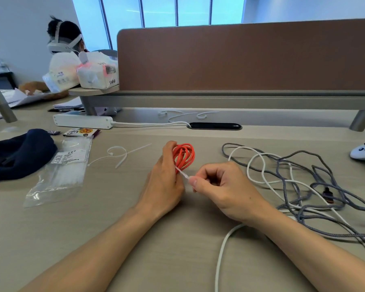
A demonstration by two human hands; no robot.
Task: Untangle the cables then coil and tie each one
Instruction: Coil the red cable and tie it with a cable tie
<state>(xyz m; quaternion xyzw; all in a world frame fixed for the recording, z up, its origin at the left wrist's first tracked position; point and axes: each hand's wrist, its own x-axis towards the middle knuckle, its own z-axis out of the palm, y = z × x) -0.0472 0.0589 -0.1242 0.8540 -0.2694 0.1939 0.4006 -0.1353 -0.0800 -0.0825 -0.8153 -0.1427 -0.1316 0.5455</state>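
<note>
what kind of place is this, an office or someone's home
Most likely a shared office. The long desk has a brown divider screen along its back, a white power strip lies beside a built-in cable port, and another person sits at the next desk.

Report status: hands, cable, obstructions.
Left hand grips coiled orange cable. Right hand pinches white zip tie at the coil. Grey cable and white cable tangled at right, untied.

Orange coil [183, 155] in left hand [162, 182]; likely zip tie [182, 173] in right hand [219, 186].
</note>
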